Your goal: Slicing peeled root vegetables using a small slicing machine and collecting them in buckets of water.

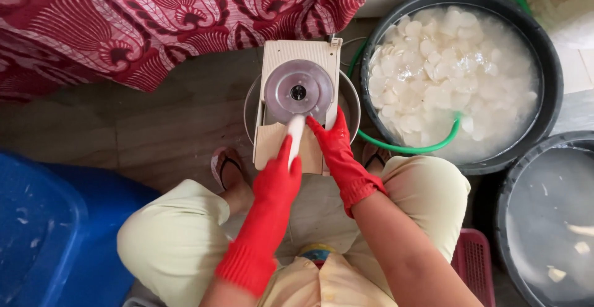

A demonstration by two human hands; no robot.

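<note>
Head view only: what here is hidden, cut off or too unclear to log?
- Lower part of the white peeled root: covered by the left hand and right hand in red gloves.
- Metal bowl under the slicer: contents hidden by the machine.
- Second black tub: cut off by the right and bottom edges.
- Blue bin: cut off at the left edge.
- Bottom of the tub of white slices: hidden under cloudy water.

A worn stone floor point(167, 127) lies in soft daylight, red patterned cloth point(154, 16) draped above.
</note>
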